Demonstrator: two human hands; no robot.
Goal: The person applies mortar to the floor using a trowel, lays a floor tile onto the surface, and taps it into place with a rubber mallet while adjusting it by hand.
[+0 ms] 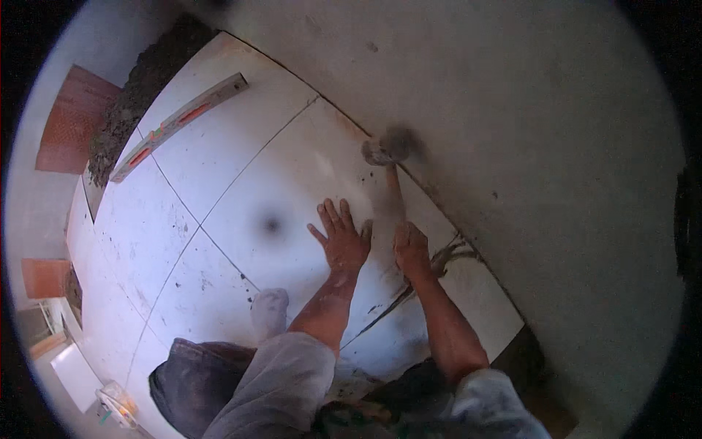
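Observation:
White floor tiles (241, 157) spread beneath me, with thin dark joints between them. My left hand (344, 238) lies flat on one tile, fingers spread and holding nothing. To its right, my right hand (412, 249) is wrapped round the wooden handle of a mallet (395, 192). The mallet's dark, dusty head is at the tile's far right edge, close to the wall; whether it touches the tile I cannot tell. Just beyond my right wrist, a dark grey smear of mortar (446, 256) lies along a joint near the wall.
A spirit level (179, 126) rests across tiles at the far left. Behind it runs dark loose mortar (146, 84) beside a reddish panel (77, 121). The grey wall (548, 146) borders the right side. At lower left are a second reddish piece (45, 278) and a white object (117, 402).

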